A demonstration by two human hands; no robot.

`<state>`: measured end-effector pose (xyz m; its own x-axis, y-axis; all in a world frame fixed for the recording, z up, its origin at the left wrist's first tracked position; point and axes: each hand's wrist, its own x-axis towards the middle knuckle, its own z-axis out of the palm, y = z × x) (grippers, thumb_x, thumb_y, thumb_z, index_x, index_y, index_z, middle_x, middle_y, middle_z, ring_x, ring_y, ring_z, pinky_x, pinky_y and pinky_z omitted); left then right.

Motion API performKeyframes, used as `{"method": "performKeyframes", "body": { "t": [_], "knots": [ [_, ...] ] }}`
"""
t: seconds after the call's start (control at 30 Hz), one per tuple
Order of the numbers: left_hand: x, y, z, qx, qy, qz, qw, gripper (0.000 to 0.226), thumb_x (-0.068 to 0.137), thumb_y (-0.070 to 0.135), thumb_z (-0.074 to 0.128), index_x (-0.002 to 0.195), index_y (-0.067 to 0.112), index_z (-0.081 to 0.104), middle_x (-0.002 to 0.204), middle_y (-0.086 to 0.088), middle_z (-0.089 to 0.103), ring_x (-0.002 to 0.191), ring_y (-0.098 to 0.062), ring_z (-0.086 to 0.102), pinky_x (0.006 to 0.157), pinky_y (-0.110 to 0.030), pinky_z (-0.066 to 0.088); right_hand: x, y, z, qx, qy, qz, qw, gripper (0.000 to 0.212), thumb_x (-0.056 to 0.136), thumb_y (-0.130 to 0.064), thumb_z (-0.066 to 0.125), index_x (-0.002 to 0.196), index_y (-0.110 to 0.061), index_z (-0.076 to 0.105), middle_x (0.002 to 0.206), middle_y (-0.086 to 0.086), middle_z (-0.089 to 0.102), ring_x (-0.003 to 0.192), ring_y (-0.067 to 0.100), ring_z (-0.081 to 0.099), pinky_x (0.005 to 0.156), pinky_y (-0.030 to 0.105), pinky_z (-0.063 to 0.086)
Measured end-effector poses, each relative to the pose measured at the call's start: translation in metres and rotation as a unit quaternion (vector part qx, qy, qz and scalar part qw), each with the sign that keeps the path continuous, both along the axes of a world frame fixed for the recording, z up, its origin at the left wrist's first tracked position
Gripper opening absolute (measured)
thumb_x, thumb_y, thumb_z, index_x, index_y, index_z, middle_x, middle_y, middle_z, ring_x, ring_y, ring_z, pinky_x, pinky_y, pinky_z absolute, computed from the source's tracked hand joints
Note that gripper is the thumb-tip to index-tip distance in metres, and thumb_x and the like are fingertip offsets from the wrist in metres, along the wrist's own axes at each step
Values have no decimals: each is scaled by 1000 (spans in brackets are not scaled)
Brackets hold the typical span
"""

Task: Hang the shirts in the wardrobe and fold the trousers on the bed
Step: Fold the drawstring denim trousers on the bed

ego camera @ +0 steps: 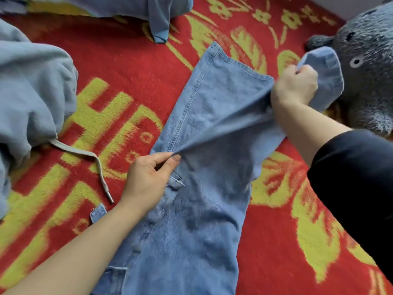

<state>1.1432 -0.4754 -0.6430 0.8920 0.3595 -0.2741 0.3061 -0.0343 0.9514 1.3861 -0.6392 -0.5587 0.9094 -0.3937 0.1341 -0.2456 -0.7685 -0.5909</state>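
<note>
Skewed fold risk
Left hand (146,177) pinches the jeans (202,199), right hand (295,86) clutches their far hem (326,67); uneven pulling could bunch them.

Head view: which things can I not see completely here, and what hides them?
- Jeans: waist end cut off by the bottom edge, head view.
- Right hand: fingertips buried in the leg cuff it grips.
- Grey plush toy: cut by the right edge, partly behind that cuff.
- Light blue garment: cut by the left edge.

Red-yellow blanket (127,67), grey plush toy (365,90)
</note>
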Motion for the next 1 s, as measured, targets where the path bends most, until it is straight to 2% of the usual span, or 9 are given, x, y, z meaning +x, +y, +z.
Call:
{"method": "performKeyframes", "body": {
  "t": [0.07,0.2,0.3,0.4,0.5,0.6,0.7,0.87,1.0],
  "knots": [
    [5,15,-8,23,-2,47,999,17,92,21,60,81,13,72,66,-4,69,55,-7,63,56,-27,42,12,35,-4,29,4,83,996,30,98,-30,39,72,-15,44,101,13,63,96,26,55,83,32,37],
    [8,42,-42,43,88,77,992,23,92,29,60,73,18,69,69,-6,59,69,-14,46,65,-32,38,1,85,-42,63,177,253,949,21,90,-40,51,87,-19,58,69,0,51,66,19,49,56,27,38],
    [9,48,-58,29,129,91,987,21,88,36,64,74,24,73,78,-9,67,73,-14,50,70,-33,42,-39,81,-85,-75,267,360,891,41,91,-40,49,127,-22,49,121,10,55,114,27,52,96,42,44],
    [8,49,-61,9,125,96,987,22,87,38,64,73,24,73,78,-9,63,73,-13,49,71,-30,38,-83,57,-107,-143,216,398,880,60,96,-45,42,150,-35,20,161,0,11,147,25,12,116,50,15],
    [5,45,-52,-9,100,110,989,12,87,31,66,85,21,72,81,-5,68,73,-11,56,69,-23,44,-116,26,-116,-153,192,391,887,61,97,-48,40,151,-37,14,162,1,6,148,23,5,117,45,7],
    [-4,40,-37,-70,69,102,990,32,82,19,72,111,10,62,93,-1,66,80,-1,63,71,-9,47,-145,-5,-116,-158,227,387,880,63,95,-52,43,151,-37,18,162,1,9,148,20,3,117,40,3],
    [-35,38,-28,31,83,64,994,55,73,16,80,121,15,53,109,-2,60,96,-8,59,81,-12,46,-181,-26,-109,-125,237,371,889,66,89,-59,48,148,-40,25,161,0,12,148,19,5,118,40,4],
    [-129,30,-18,167,138,8,976,64,69,22,83,124,17,51,117,-4,57,107,-21,55,95,-41,46,-281,-45,-94,-51,243,269,931,67,79,-67,55,140,-43,40,159,-4,15,145,14,7,114,41,7],
    [-197,25,-11,247,162,36,955,73,67,29,84,129,15,48,121,-8,53,116,-24,45,102,-40,36,-373,-54,-85,111,224,145,957,89,71,-57,74,145,-28,32,144,-2,29,133,9,25,112,39,24]
  ]
}}
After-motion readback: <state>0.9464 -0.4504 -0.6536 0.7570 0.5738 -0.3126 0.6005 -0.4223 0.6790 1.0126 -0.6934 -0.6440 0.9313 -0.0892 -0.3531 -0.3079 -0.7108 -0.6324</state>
